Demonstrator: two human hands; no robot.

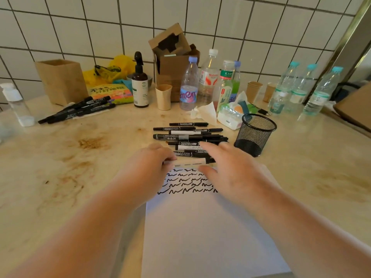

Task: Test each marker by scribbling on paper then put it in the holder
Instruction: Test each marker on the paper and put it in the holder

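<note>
Left hand (149,163) pinches the nearest white-barrel marker (190,161) at the paper's (200,227) top edge; right hand (226,167) hovers w/ fingers spread, empty. Paper has approx. 4 scribble rows, yet mesh holder (256,135) looks empty, pile of markers (190,137) untested. Judging: early stage.

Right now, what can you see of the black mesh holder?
The mesh holder is a round black cup of fine wire mesh with a solid rim and a dark base. It stands upright on the stained countertop, just right of the row of markers and beyond the paper. Its inside looks empty. Neither hand touches it; the right hand is nearest.
</note>
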